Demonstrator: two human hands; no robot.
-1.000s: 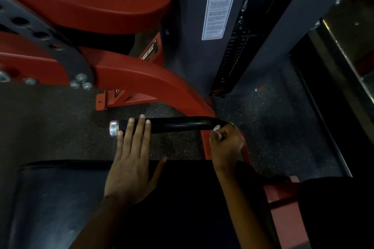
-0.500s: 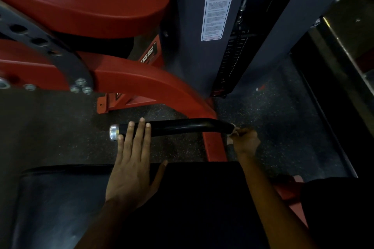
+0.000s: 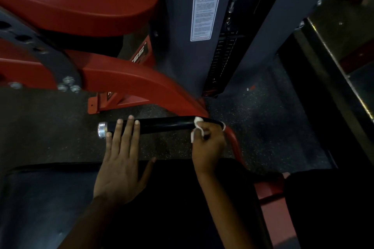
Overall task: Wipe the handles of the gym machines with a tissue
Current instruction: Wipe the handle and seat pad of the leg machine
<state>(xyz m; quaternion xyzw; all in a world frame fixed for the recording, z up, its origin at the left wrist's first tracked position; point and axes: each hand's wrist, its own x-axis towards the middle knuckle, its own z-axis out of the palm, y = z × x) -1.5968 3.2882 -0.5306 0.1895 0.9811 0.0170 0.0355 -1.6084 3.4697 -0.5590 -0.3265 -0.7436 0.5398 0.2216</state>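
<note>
The handle [image 3: 162,125], a black grip with a silver cap [image 3: 102,130] at its free end, runs level across the middle of the view and joins the red frame [image 3: 129,81] at its right end. The tissue [image 3: 197,127], white and bunched, sits against the handle near that joint.

The right hand [image 3: 208,143] is curled round the tissue and presses it on the handle's right end. The left hand [image 3: 121,159] lies flat, fingers straight and slightly spread, fingertips resting on the handle just beside the cap, thumb out over the dark seat pad [image 3: 50,198]. It holds nothing.

The wipe looks to be underway at the frame end. I judge that the stretch between the two hands and the part under the left fingers may yet need a pass; whether any of it is already clean cannot be told in this dim light. Other handles of the machine are out of view.

Behind stands a grey column [image 3: 178,26] with a warning label [image 3: 206,8], above speckled floor [image 3: 263,117].
</note>
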